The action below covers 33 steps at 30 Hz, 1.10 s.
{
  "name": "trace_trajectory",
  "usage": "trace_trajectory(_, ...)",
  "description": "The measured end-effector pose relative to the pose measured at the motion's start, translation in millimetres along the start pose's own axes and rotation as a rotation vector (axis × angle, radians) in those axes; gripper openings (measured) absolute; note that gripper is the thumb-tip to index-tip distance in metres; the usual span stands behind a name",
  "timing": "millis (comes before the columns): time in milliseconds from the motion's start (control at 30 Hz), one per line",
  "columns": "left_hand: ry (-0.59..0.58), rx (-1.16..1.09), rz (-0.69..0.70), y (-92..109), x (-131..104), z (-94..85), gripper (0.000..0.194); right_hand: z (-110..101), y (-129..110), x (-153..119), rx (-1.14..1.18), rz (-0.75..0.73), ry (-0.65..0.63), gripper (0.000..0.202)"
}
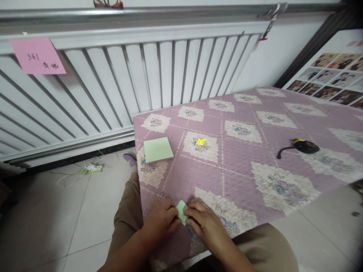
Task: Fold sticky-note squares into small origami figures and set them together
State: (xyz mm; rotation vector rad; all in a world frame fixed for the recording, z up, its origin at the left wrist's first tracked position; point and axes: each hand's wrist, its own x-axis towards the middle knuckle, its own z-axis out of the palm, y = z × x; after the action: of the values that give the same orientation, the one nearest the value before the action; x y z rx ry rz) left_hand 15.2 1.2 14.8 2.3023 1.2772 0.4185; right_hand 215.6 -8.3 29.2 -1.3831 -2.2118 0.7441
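A small folded piece of pale green paper (182,212) is between my two hands, close to the front edge of the table. My left hand (161,218) pinches its left side. On the right side, the thumb and fingers of my right hand (206,222) are closed on the same paper. Its outline is roughly a diamond, and my fingertips cover the side corners. Farther back lies a pad of pale green square paper (158,149). To the right of the pad sits a small folded yellow paper piece (201,142).
A purple flowered cloth (198,172) covers the table. A black object with a thin curved arm (307,146) lies at the right. Behind stands a white radiator (159,75) with a pink note (38,56). A photo board (337,71) leans at the far right; a white cable (64,181) lies on the floor.
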Motion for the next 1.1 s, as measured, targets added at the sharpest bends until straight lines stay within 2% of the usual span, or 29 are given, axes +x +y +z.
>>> trace_trajectory(333, 0.032, 0.046, 0.025, -2, -3, 4.9, 0.009, 1, 0, -3, 0.003, 0.031, -0.004, 0.031)
trace_trajectory(467, 0.035, 0.023, 0.035, 0, -2, 3.5, 0.008, 0, -3, -4, 0.003, 0.003, -0.004, 0.019)
trace_trajectory(600, 0.014, 0.045, -0.061, 5, 1, 5.7, 0.009, 6, -3, -2, -0.035, -0.002, 0.054, 0.014)
trace_trajectory(733, 0.012, 0.066, -0.172, 10, 3, 8.7, 0.004, 13, 1, 1, -0.085, 0.08, 0.112, 0.011)
trace_trajectory(833, 0.003, 0.043, -0.224, 13, 4, 6.6, 0.017, 14, 3, 4, -0.109, 0.148, 0.132, 0.015)
trace_trajectory(933, -0.034, 0.02, -0.242, 14, 5, 2.6, 0.02, 12, 3, 6, -0.1, 0.172, 0.1, 0.026)
trace_trajectory(1100, -0.051, -0.004, -0.255, 14, 7, 0.9, 0.016, 7, -1, 8, -0.079, 0.175, 0.039, 0.018)
